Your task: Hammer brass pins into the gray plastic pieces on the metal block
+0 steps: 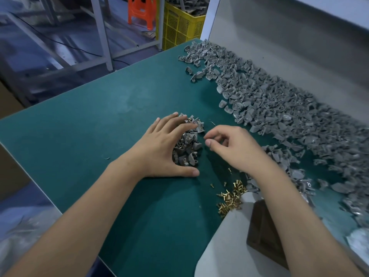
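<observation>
Two bare hands over green bench mat (99, 136), head view: left hand (161, 148) spread open, fingers and thumb cupped around small heap of pinned gray pieces (188, 144); right hand (231, 146) just beside heap, fingers loosely curled, thumb and forefinger close together, any held item too small to tell. Loose brass pins (229, 198) near right forearm; large bank of gray plastic pieces (279, 100) along right edge; dark block (263, 230) at lower right, partly hidden.
</observation>
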Demonstrator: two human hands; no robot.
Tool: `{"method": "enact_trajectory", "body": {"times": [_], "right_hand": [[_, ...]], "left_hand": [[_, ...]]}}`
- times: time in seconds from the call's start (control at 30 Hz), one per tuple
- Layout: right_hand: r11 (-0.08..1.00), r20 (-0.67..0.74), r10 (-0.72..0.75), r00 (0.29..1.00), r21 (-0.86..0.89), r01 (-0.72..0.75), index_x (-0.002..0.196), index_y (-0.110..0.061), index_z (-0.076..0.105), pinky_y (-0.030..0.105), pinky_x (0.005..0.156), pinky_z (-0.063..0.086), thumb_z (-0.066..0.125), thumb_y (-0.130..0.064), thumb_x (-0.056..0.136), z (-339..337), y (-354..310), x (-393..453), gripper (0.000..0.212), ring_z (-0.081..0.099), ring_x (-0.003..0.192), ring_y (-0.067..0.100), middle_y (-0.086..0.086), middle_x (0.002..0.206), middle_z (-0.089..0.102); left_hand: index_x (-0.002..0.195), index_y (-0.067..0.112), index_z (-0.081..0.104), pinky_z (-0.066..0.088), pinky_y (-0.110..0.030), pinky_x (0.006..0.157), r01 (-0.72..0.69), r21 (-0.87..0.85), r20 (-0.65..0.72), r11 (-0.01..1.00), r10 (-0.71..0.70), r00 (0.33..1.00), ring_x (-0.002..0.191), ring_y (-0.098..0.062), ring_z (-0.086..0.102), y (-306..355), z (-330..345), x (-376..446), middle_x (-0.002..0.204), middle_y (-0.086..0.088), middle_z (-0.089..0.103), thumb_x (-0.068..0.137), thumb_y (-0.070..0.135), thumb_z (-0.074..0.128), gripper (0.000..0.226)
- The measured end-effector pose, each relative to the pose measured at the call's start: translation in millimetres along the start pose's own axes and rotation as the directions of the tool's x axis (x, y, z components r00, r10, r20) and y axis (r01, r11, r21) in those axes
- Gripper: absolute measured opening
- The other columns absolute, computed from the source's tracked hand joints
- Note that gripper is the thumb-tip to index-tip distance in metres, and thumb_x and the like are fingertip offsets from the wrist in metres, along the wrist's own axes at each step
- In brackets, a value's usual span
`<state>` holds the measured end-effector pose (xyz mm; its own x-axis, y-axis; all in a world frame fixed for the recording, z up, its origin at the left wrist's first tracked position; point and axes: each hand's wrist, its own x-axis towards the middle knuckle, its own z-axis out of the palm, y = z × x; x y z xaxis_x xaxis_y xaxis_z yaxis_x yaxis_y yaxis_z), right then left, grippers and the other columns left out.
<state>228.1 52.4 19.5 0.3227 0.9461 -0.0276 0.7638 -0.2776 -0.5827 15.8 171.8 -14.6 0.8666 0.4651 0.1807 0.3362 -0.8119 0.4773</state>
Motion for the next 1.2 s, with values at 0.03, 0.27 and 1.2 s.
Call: {"method": "enact_trajectory", "body": {"times": [0.03,0.27,1.2], "right_hand": [[1.000,0.008,0.000,1.000,0.010,-0.001,0.089,-0.045,0.072,0.025,0.066,0.044,0.073,-0.035,0.093,1,0,0,0.011,0.059,0.071,-0.005,-0.021,0.082,0.069],[1.000,0.008,-0.015,1.000,-0.012,0.015,0.101,-0.036,0.073,0.034,0.072,0.055,0.074,-0.038,0.091,13,-8,2,0.010,0.059,0.069,0.004,-0.017,0.084,0.068],[0.998,-0.053,-0.031,0.998,0.059,0.034,0.101,-0.042,0.073,0.023,0.064,0.041,0.072,-0.031,0.094,11,-9,1,0.012,0.052,0.064,-0.003,-0.017,0.090,0.067]], "left_hand": [[0.155,0.043,0.026,0.009,-0.050,0.129,0.008,0.004,-0.004,1.000,-0.008,1.000,0.157,-0.010,0.003,1,1,2,0.166,0.011,0.022,0.067,0.093,0.056,0.106],[0.154,0.038,0.036,0.016,-0.048,0.127,0.092,-0.004,-0.064,0.996,-0.092,0.994,0.157,-0.015,0.010,6,7,7,0.165,0.006,0.029,0.074,0.087,0.053,0.095],[0.143,0.032,0.051,0.023,-0.044,0.121,0.100,0.013,-0.184,0.995,-0.096,0.978,0.150,-0.022,0.024,12,8,8,0.152,0.001,0.044,0.083,0.066,0.067,0.071]]}}
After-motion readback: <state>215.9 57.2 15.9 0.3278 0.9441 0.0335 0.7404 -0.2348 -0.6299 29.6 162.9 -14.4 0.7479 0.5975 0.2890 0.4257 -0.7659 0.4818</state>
